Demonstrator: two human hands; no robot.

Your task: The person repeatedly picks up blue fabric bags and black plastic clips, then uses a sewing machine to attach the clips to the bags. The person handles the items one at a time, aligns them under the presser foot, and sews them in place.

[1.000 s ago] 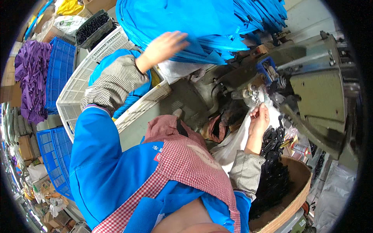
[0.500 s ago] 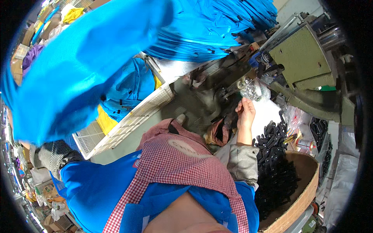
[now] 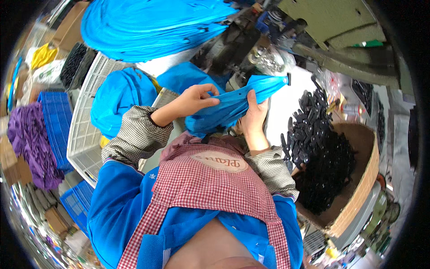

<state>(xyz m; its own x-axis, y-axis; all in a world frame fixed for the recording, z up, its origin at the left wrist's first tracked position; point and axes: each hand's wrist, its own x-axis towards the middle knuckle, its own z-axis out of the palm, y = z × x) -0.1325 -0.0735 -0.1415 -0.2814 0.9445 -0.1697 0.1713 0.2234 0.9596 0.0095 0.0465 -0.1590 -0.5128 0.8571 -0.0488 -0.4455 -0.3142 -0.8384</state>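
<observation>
A bright blue cloth piece (image 3: 228, 104) is stretched in front of my apron, gathered into folds. My right hand (image 3: 256, 117) grips it from below with the thumb up along its side. Past that thumb the cloth narrows to an end with a small black fitting (image 3: 289, 79). My left hand (image 3: 197, 104) pinches the cloth's upper edge between thumb and fingers, palm down. Some of the cloth billows up behind my left fingers. Beyond my right hand lies a clear plastic bag (image 3: 268, 60) of small shiny parts.
A big blue cloth pile (image 3: 152, 29) lies ahead. On the left a white plastic crate (image 3: 80, 145) holds more blue cloth (image 3: 121, 101). At right, black plastic parts (image 3: 309, 125) spill from a cardboard box (image 3: 358, 199) onto a white surface. A green machine (image 3: 331, 20) stands far right.
The blue cloth has swung from the far left to the middle, brought by my left hand. My right hand has left the bag of shiny parts and now grips the cloth.
</observation>
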